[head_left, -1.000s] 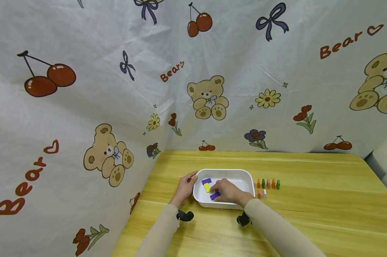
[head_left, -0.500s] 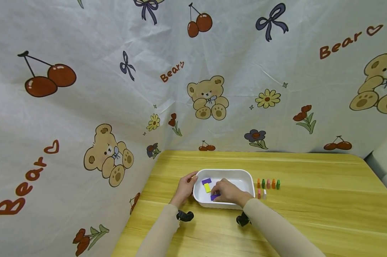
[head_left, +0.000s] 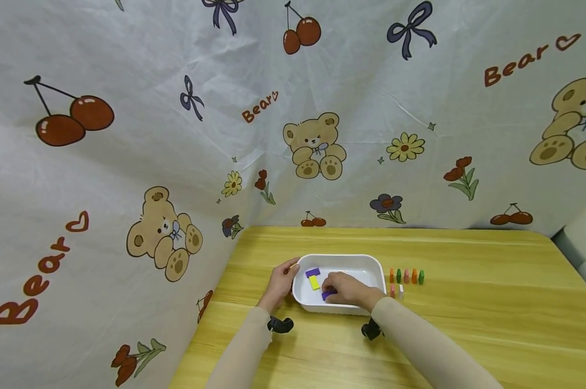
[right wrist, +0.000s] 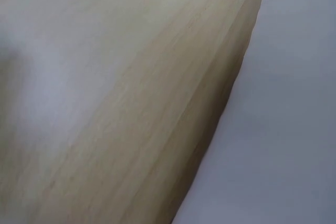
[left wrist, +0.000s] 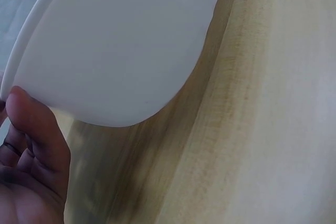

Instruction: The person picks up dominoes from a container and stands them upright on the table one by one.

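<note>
A white plastic tub (head_left: pixel 371 276) rests on the wooden table in the head view. My left hand (head_left: pixel 279 285) holds its left end, and the left wrist view has the thumb (left wrist: pixel 34 121) pressed at the rim. Reaching inside, my right hand (head_left: pixel 348 290) pinches a purple block (head_left: pixel 327 295) low in the tub, its fingers partly covering it. Left of that hand, another purple block (head_left: pixel 313 273) and a yellow block (head_left: pixel 314 282) lie on the tub floor. In the right wrist view only the tub's outer wall (right wrist: pixel 278 119) and table show.
Right of the tub, several small blocks stand upright in two rows; an orange block (head_left: pixel 414 276) and a green block (head_left: pixel 421 277) end the back row. A pink block (head_left: pixel 392 291) and a white block (head_left: pixel 401 292) form the front one. A printed cloth (head_left: pixel 356 92) hangs behind the table.
My right hand has shifted slightly to the right inside the tub, and the purple block at its fingertips has moved along. The left hand keeps its place on the tub.
</note>
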Demonstrator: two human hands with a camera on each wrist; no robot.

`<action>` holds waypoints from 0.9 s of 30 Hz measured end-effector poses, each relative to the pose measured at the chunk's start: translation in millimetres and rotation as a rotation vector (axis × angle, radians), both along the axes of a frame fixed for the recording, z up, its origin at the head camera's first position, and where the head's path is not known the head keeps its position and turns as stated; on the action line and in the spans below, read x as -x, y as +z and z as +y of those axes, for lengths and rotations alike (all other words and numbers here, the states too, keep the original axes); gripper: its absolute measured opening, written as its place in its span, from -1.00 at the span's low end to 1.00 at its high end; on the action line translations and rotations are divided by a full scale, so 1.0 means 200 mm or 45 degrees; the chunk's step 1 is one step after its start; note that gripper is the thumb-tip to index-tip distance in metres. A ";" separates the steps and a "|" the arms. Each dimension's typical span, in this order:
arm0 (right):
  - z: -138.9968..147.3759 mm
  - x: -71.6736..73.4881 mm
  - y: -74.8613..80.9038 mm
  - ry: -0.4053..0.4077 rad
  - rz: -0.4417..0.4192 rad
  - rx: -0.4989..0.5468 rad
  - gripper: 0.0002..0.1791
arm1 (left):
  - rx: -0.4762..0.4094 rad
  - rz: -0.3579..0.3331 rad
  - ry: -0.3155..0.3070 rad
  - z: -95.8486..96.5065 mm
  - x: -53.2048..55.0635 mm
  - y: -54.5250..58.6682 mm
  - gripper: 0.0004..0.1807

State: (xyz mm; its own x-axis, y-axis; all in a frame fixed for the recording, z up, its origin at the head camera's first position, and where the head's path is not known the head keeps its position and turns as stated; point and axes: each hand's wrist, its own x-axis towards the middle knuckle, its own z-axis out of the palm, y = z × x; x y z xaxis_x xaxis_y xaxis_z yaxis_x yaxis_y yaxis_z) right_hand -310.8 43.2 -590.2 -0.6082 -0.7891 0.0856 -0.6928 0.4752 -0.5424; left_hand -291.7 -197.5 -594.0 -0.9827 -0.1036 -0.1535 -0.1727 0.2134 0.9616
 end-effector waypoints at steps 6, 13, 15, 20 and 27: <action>0.01 0.00 0.01 -0.024 -0.007 0.028 -0.83 | -0.005 -0.005 0.008 0.00 0.00 0.00 -0.58; 0.03 -0.01 0.03 -0.132 -0.083 0.035 -0.84 | 0.003 0.032 -0.010 0.00 0.00 0.01 -0.58; 0.04 -0.02 0.04 -0.165 -0.095 0.031 -0.83 | 0.003 0.034 -0.010 0.01 0.00 0.01 -0.58; 0.06 0.00 0.07 -0.190 -0.068 0.036 -0.68 | 0.004 0.039 0.004 0.02 -0.01 0.02 -0.56; 0.07 0.01 0.12 -0.165 -0.071 0.042 -0.61 | 0.006 0.022 -0.001 0.01 -0.01 0.02 -0.60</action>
